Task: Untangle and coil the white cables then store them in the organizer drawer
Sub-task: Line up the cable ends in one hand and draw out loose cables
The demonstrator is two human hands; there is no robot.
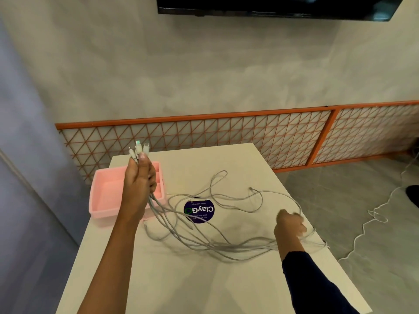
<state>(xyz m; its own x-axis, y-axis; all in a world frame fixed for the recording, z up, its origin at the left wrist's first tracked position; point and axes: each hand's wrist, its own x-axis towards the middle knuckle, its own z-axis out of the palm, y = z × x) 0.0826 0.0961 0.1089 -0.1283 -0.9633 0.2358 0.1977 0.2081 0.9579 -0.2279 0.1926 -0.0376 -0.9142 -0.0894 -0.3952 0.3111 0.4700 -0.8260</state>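
White cables (155, 202), gripped in raised left hand (138, 180), right hand (289, 225) curled round them

Soft, even indoor light; faint shadows on the table (204, 279); right hand (290, 225) motion-blurred; wide-angle bending at frame edges.

The left hand (139, 177) is raised in an upright fist. Its fingers are curled round a bundle of white cables (226, 247) and its thumb points up along them, with the connector ends (138, 147) sticking out just above the thumb. Its bare forearm reaches in from the lower left. The right hand (289, 225) sits lower and well apart to the right. It is blurred, with fingers curled on loose strands of the same cables. A dark sleeve (303, 279) covers that forearm up to just short of the wrist.
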